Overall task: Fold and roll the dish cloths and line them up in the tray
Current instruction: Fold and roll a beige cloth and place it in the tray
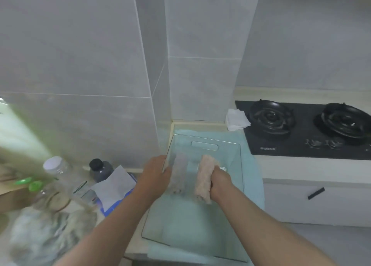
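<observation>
A clear plastic tray [236, 165] lies on a pale green mat on the counter. Inside it, near the left wall, rests a rolled grey dish cloth [178, 171]. My left hand [154, 173] presses against the tray's left wall beside that roll; the fingers look curled on the wall's edge. A rolled pink dish cloth [203, 177] is held lengthwise over the tray's middle, with my right hand [219, 182] shut around its right side. The two rolls lie roughly parallel with a gap between them.
A black two-burner gas hob [305, 129] sits at the right, with a folded white cloth [236, 119] at its left corner. Clear bottles [58, 171], a dark-capped jar [100, 169] and a blue packet with white paper [114, 187] crowd the counter at the left. Tiled walls stand behind.
</observation>
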Demonstrator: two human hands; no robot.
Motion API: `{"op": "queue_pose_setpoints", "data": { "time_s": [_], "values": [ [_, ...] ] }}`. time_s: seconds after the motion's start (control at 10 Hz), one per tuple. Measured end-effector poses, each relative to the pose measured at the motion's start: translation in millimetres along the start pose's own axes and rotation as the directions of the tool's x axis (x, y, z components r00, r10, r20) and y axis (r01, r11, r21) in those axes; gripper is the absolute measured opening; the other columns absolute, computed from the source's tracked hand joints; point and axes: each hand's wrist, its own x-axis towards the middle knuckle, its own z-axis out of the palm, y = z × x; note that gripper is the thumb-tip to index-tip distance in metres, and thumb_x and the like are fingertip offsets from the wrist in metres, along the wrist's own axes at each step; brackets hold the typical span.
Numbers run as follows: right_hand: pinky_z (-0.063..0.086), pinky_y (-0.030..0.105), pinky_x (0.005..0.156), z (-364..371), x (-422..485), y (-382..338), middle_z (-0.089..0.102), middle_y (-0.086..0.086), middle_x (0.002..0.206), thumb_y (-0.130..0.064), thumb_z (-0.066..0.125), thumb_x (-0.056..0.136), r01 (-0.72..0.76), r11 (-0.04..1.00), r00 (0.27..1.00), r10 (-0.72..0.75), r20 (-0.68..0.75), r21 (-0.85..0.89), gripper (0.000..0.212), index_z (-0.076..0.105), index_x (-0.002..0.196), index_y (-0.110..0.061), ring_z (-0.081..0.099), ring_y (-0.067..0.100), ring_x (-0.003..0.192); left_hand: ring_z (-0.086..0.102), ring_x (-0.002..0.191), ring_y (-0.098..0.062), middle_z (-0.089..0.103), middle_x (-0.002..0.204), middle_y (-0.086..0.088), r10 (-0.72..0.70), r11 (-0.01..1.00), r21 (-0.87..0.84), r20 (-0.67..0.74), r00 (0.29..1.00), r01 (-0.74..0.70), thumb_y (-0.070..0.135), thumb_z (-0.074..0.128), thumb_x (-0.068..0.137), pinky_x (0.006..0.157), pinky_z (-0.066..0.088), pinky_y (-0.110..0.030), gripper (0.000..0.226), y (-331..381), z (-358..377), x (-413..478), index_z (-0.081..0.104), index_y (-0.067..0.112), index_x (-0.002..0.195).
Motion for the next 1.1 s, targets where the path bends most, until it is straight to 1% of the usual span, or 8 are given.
{"op": "queue_pose_setpoints", "data": {
  "time_s": [0.1, 0.3, 0.4, 0.6, 0.7, 0.8, 0.9, 1.1],
  "values": [
    [0.047, 0.034, 0.089, 8, 30, 9, 0.061, 0.009, 0.089, -0.025, 0.042, 0.098, -0.035, 0.999, 0.99, 0.034, -0.137, -0.003, 0.026, 0.061, 0.097, -0.008, 0.06, 0.026, 0.087, 0.05, 0.108, -0.024, 0.056, 0.112, -0.003, 0.02, 0.993, -0.117, 0.071, 0.997, -0.011, 0.024, 0.037, 0.098, 0.094, 0.038, -0.032, 0.024, -4, 9, 12, 0.052, 0.015, 0.114],
    [0.045, 0.035, 0.092, 33, 82, 30, 0.06, 0.016, 0.119, -0.027, 0.049, 0.095, 0.065, 0.904, 0.928, -0.21, -0.309, -0.422, 0.035, 0.053, 0.119, -0.001, 0.057, 0.033, 0.112, 0.045, 0.088, 0.012, 0.043, 0.103, 0.026, 0.021, 0.968, -0.249, -0.018, 1.0, -0.025, 0.024, 0.031, 0.103, 0.075, 0.026, 0.003, 0.02, -7, 15, 4, 0.042, 0.028, 0.12],
    [0.04, 0.027, 0.075, 44, 97, 43, 0.062, 0.009, 0.095, -0.023, 0.049, 0.095, 0.154, 0.843, 0.908, -0.326, -0.263, -0.515, 0.018, 0.057, 0.095, -0.007, 0.061, 0.03, 0.098, 0.036, 0.11, 0.006, 0.04, 0.121, 0.017, 0.05, 0.975, -0.216, -0.04, 0.998, -0.057, 0.027, 0.028, 0.103, 0.091, 0.02, -0.004, 0.04, -15, 18, 5, 0.04, 0.018, 0.141],
    [0.04, 0.036, 0.095, 68, 92, 43, 0.06, 0.015, 0.12, -0.039, 0.025, 0.099, 0.059, 0.572, 0.891, -0.401, -0.216, -0.818, 0.053, 0.064, 0.111, -0.005, 0.052, 0.035, 0.114, 0.039, 0.13, -0.012, 0.045, 0.14, 0.002, 0.061, 0.987, -0.146, -0.032, 0.998, -0.065, 0.03, 0.026, 0.103, 0.099, 0.02, -0.011, 0.045, -23, 22, 9, 0.034, 0.016, 0.144],
    [0.035, 0.04, 0.103, 67, 82, 40, 0.057, 0.011, 0.129, -0.059, 0.013, 0.089, -0.022, 0.622, 0.948, -0.237, -0.215, -0.783, 0.076, 0.059, 0.124, -0.01, 0.048, 0.033, 0.12, 0.036, 0.133, -0.012, 0.04, 0.147, 0.001, 0.059, 0.989, -0.134, -0.012, 0.998, -0.06, 0.03, 0.027, 0.102, 0.101, 0.018, -0.013, 0.047, -23, 21, 10, 0.029, 0.017, 0.147],
    [0.047, 0.033, 0.092, 59, 75, 38, 0.068, 0.007, 0.11, -0.065, 0.023, 0.084, -0.086, 0.902, 0.991, 0.036, -0.126, -0.422, 0.07, 0.066, 0.104, -0.014, 0.062, 0.025, 0.097, 0.033, 0.136, -0.012, 0.036, 0.15, 0.002, 0.063, 0.989, -0.137, 0.006, 0.998, -0.061, 0.032, 0.026, 0.102, 0.103, 0.02, -0.016, 0.048, -24, 21, 10, 0.026, 0.019, 0.149],
    [0.051, 0.03, 0.078, 54, 68, 31, 0.066, 0.008, 0.09, -0.051, 0.027, 0.097, -0.154, 0.948, 0.988, 0.145, -0.051, -0.28, 0.052, 0.06, 0.086, -0.013, 0.061, 0.023, 0.082, 0.033, 0.135, -0.012, 0.037, 0.149, 0.002, 0.065, 0.985, -0.159, 0.006, 0.998, -0.063, 0.032, 0.026, 0.102, 0.104, 0.02, -0.017, 0.048, -24, 21, 10, 0.026, 0.02, 0.148],
    [0.048, 0.035, 0.095, 59, 86, 48, 0.065, 0.012, 0.118, -0.064, 0.024, 0.092, -0.136, 0.971, 0.99, 0.14, 0.005, -0.199, 0.069, 0.059, 0.119, -0.012, 0.062, 0.027, 0.107, 0.036, 0.132, -0.011, 0.04, 0.146, 0.003, 0.075, 0.982, -0.172, -0.015, 0.997, -0.077, 0.03, 0.028, 0.102, 0.099, 0.021, -0.015, 0.047, -22, 19, 10, 0.027, 0.021, 0.148]
  ]
}}
